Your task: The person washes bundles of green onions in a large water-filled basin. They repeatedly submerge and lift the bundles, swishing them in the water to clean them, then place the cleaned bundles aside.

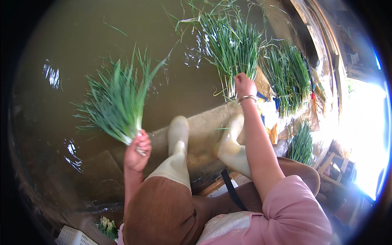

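My left hand (137, 151) is closed around the white stem ends of a bunch of green onions (119, 95). Its green leaves fan out up and to the left, over the muddy water (76, 39). My right hand (246, 85), with a bangle on its wrist, has its fingers curled at the lower end of a large heap of green onions (234, 46). Whether those fingers hold a stem is hard to make out. To the right of that heap lies a second heap of green onions (288, 79), its stems pointing down.
My pale rubber boots (178, 131) rest at a submerged ledge (202, 122). Another bunch of green onions (301, 144) lies by my right knee. A white plastic crate (75, 236) stands at lower left. Wooden planks (330, 39) edge the right side. Loose leaves float on the water.
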Action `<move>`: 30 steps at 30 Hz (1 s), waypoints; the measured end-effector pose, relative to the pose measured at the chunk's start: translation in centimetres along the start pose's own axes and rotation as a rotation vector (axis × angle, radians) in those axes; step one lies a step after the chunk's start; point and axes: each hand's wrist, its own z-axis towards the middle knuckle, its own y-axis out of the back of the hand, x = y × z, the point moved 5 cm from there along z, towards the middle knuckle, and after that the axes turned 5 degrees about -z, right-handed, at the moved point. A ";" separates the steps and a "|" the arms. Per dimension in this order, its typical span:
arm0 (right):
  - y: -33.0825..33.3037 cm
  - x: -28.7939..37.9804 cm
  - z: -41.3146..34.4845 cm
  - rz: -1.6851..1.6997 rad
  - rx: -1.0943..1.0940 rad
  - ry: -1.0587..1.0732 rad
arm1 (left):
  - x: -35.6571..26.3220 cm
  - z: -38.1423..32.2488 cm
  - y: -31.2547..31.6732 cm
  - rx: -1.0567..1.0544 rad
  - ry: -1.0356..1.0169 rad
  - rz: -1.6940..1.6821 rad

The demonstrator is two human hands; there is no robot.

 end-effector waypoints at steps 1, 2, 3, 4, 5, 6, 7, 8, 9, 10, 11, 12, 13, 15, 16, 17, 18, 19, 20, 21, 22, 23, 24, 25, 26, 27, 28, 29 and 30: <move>-1.6 0.2 -0.7 -0.196 -0.045 0.066 | -0.9 -0.9 -1.9 0.087 -0.046 -0.087; -2.8 0.2 -0.9 -0.265 -0.026 0.080 | -1.8 -1.8 -3.9 0.172 -0.094 -0.116; -3.4 0.3 -1.1 -0.318 -0.016 0.083 | -2.8 -2.5 -5.8 0.254 -0.161 -0.155; -3.2 0.6 -0.9 -0.312 -0.048 0.068 | -3.5 -3.0 -7.4 0.314 -0.207 -0.119; -3.0 1.1 -0.8 -0.314 -0.040 0.027 | -3.9 -3.4 -8.5 0.349 -0.241 -0.108; -2.1 2.0 -0.9 -0.218 -0.087 0.056 | -3.8 -3.4 -9.1 0.384 -0.236 -0.055; -1.0 2.6 -1.1 -0.141 -0.099 0.033 | -4.0 -3.3 -9.3 0.385 -0.268 -0.035; -0.1 3.4 -2.1 0.148 -0.101 0.077 | -3.6 -2.7 -8.8 0.327 -0.252 0.052; -0.1 4.9 -3.3 0.468 -0.030 0.089 | -3.3 -1.9 -7.9 0.263 -0.258 0.123; -1.4 6.7 -5.1 0.875 0.227 0.020 | -2.5 -0.8 -6.7 0.221 -0.212 0.145; -2.6 9.0 -7.6 1.021 0.360 0.004 | -2.0 0.1 -4.8 0.050 -0.266 0.309; -3.0 11.2 -10.4 1.003 0.308 0.133 | -1.3 0.9 -3.4 -0.009 -0.263 0.401; -4.1 13.0 -12.8 1.031 0.346 0.136 | -0.4 1.4 -1.4 -0.148 -0.241 0.440; -6.6 15.2 -16.9 1.016 0.525 0.094 | 1.4 1.7 0.9 -0.127 -0.170 0.521; -7.6 15.8 -18.6 1.053 0.572 0.050 | 2.0 1.6 2.2 -0.184 -0.144 0.487; -8.4 16.3 -20.0 1.115 0.628 0.003 | 2.5 1.5 3.2 -0.218 -0.120 0.528; -9.2 16.5 -21.1 1.039 0.653 -0.019 | 2.8 1.2 4.1 -0.264 -0.104 0.533; -9.8 16.7 -21.7 0.984 0.680 -0.034 | 3.0 1.0 4.8 -0.285 -0.092 0.524; -9.8 16.9 -21.8 0.799 0.611 0.079 | 3.0 0.8 5.5 -0.331 -0.100 0.537; -10.0 17.0 -21.8 0.786 0.597 0.109 | 2.9 0.8 6.0 -0.364 -0.112 0.559; -10.2 17.1 -21.6 0.750 0.590 0.114 | 2.8 0.7 6.4 -0.395 -0.122 0.579; -10.6 17.1 -21.5 0.710 0.603 0.108 | 2.7 0.7 6.7 -0.422 -0.136 0.587; -10.6 17.3 -20.9 0.617 0.526 0.147 | 2.7 0.7 6.9 -0.432 -0.139 0.599; -10.7 17.4 -20.5 0.622 0.496 0.162 | 2.7 0.6 7.0 -0.437 -0.148 0.599; -10.9 17.6 -20.3 0.623 0.492 0.161 | 2.6 0.6 7.1 -0.444 -0.157 0.592; -11.0 17.6 -20.2 0.626 0.488 0.161 | 2.6 0.5 7.1 -0.460 -0.157 0.599; -10.9 17.7 -20.2 0.519 0.448 0.205 | 2.6 0.5 7.2 -0.477 -0.160 0.598; -10.8 17.9 -20.3 0.416 0.398 0.275 | 2.5 0.6 7.1 -0.471 -0.177 0.587; -10.6 18.0 -20.7 0.323 0.354 0.337 | 2.4 0.6 7.1 -0.490 -0.181 0.587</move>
